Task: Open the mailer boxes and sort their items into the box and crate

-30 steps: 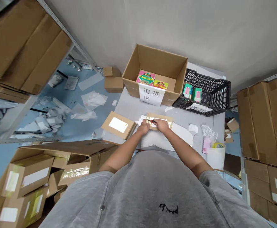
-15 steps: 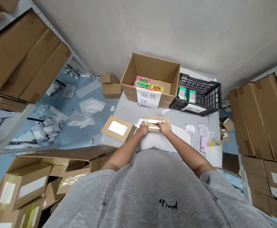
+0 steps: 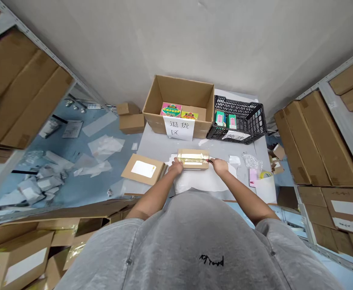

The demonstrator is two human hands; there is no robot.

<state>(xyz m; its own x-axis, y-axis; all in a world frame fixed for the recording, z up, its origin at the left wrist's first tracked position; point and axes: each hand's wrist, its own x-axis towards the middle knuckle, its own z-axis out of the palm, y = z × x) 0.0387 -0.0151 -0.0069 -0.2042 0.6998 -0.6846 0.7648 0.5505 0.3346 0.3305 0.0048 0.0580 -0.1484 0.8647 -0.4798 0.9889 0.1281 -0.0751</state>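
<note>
A small brown carton (image 3: 194, 154) with shiny tape along its top lies near the table's front edge. My left hand (image 3: 176, 165) grips its left end. At its right end my right hand (image 3: 220, 165) is closed around a thin dark tool (image 3: 210, 161), whose tip meets the tape; its exact kind is too small to tell. White paper (image 3: 202, 180) lies beneath the carton. To the left is a flat brown box (image 3: 143, 168) with a white label.
Behind stand an open carton (image 3: 179, 96) with colourful packs and a black crate (image 3: 239, 117) with small boxes. Bubble wrap (image 3: 252, 162) and a tape roll (image 3: 265, 174) lie right. A large box of parcels (image 3: 73, 213) is at lower left; shelves flank both sides.
My right hand has moved from the top of the small carton to its right end, with the dark tool. The view has shifted, and more of the carton's top shows.
</note>
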